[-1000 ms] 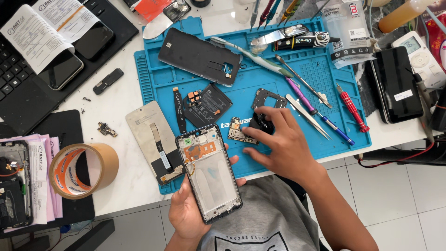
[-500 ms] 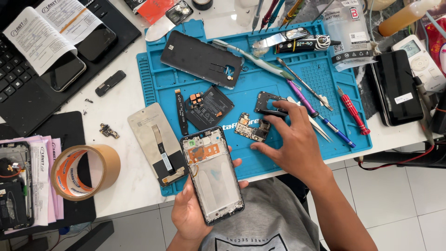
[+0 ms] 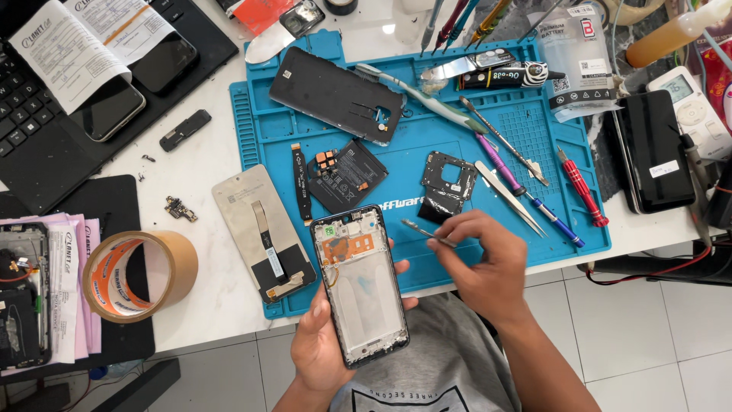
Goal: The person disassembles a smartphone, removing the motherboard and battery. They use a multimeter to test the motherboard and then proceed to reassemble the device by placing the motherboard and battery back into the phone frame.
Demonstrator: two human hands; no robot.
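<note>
two hands work at the mat's (image 3: 267, 114) near edge: the left hand (image 3: 324, 351) cradles the opened phone (image 3: 360, 282), long axis running 12 to 6, while the right hand (image 3: 488, 267) at its 3 o'clock pinches tweezers (image 3: 424, 230) pointing to 10; a clear grey battery pouch (image 3: 576, 65) lies at 1 o'clock.

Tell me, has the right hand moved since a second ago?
Yes. The right hand has lifted off the black shield part on the blue mat and drawn back toward the person, now holding a thin tool beside the opened phone.
</note>
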